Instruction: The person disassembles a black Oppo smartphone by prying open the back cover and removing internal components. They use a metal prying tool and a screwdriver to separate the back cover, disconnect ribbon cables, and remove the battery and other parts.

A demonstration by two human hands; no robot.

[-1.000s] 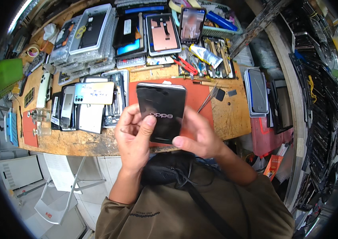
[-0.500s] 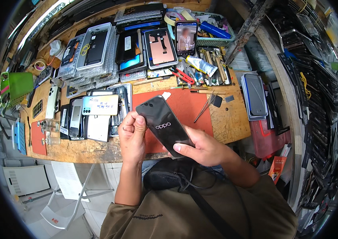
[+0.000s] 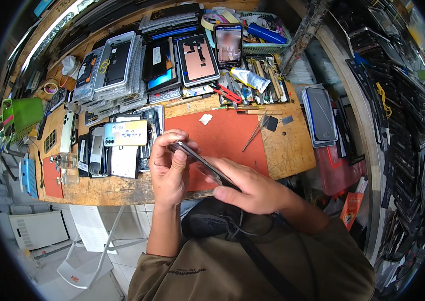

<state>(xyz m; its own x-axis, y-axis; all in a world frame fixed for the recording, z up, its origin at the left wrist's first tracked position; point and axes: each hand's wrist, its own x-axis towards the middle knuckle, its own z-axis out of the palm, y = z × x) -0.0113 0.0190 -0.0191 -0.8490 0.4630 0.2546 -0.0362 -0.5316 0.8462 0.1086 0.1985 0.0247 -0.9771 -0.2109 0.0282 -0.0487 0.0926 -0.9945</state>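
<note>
A dark phone is tilted nearly edge-on between my two hands, above an orange-red mat at the bench's front. My left hand grips its upper left end, thumb against it and fingers curled behind. My right hand wraps round the lower right end, fingers along the long side. A small white scrap lies on the mat behind the phone. Metal tweezers and a small black square lie at the mat's right.
Phones and parts in trays stack at the back, beside a propped lit phone, a tool tray and a basket. Phones and glass jars sit left. A wooden post and racks of panels stand right.
The phone has gone from facing me with its glossy face to lying tilted, nearly edge-on. My right hand's fingers have come up along its long side; both hands keep hold of it.
</note>
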